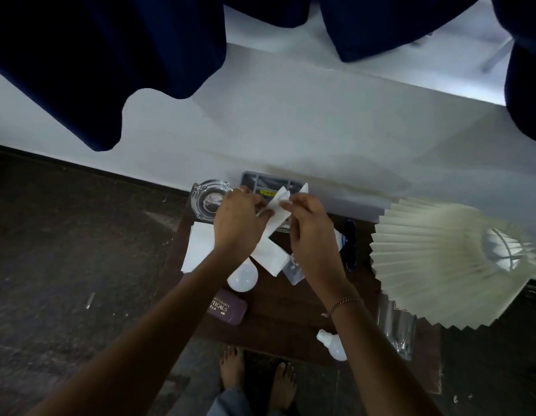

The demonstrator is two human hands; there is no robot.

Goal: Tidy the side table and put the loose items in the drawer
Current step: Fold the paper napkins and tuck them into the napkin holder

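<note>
Both hands hold one white sheet of paper (pixel 280 205) above the back of the dark wooden side table (pixel 278 313). My left hand (pixel 238 223) pinches its left edge and my right hand (pixel 310 229) pinches its right edge. Under the hands lie more white papers (pixel 199 250), a white bulb (pixel 242 277), a clear plastic packet (pixel 293 271) and a purple glasses case (pixel 229 306). A second white bulb (pixel 333 345) lies near the table's front edge. No drawer is visible.
A glass ashtray (pixel 209 199) and a grey compartment tray (pixel 260 183) stand at the table's back by the white wall. A pleated cream lampshade (pixel 441 265) overhangs the right side, with clear plastic wrap (pixel 396 328) below it. Dark blue curtains (pixel 110 70) hang above. My bare feet (pixel 257 373) stand on dark floor.
</note>
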